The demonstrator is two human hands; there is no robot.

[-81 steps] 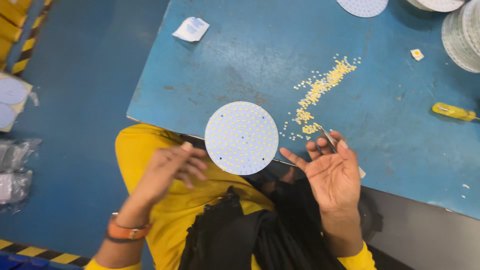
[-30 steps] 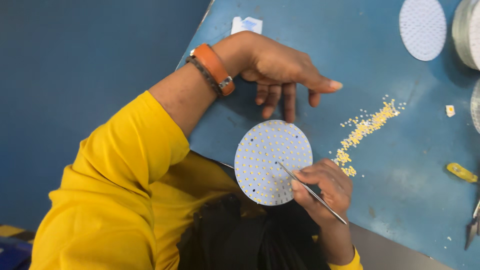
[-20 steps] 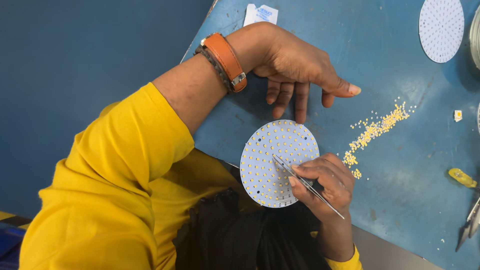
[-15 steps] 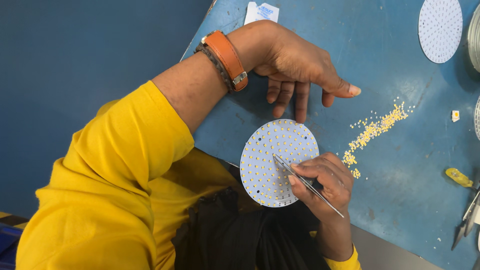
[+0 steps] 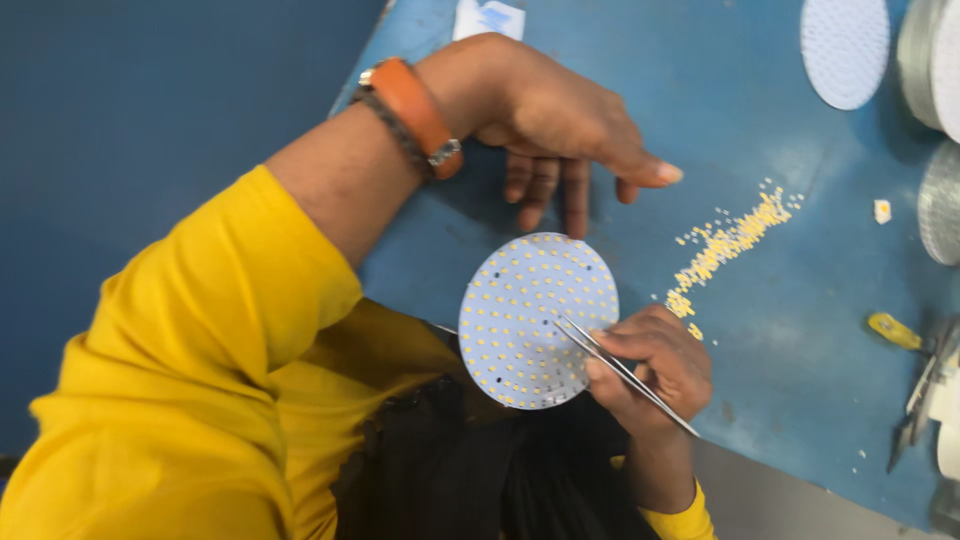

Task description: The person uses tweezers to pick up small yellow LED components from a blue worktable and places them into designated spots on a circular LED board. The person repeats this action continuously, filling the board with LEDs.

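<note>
A worker's right hand [image 5: 650, 365] holds slim metal tweezers [image 5: 622, 370], fingers clamped together on the shaft, tips resting on a round white LED board [image 5: 538, 320] that lies at the near edge of a blue bench [image 5: 760, 290], partly overhanging the lap. The left hand [image 5: 560, 125], an orange wristband [image 5: 415, 110] at the wrist, hovers just beyond the board, fingers loosely apart and holding nothing. The board looks thin, stiff and light, its face dotted with small yellow parts that seem easily knocked; it is best taken by the bare rim. A scatter of tiny yellow chips [image 5: 725, 245] lies just right of the board, likely light enough to flick away and suited only to tweezer tips. Further white discs [image 5: 845, 50] sit at the far side, a yellow-handled tool [image 5: 895, 330] at right. The floor [image 5: 150, 110] beside the bench is dark blue
</note>
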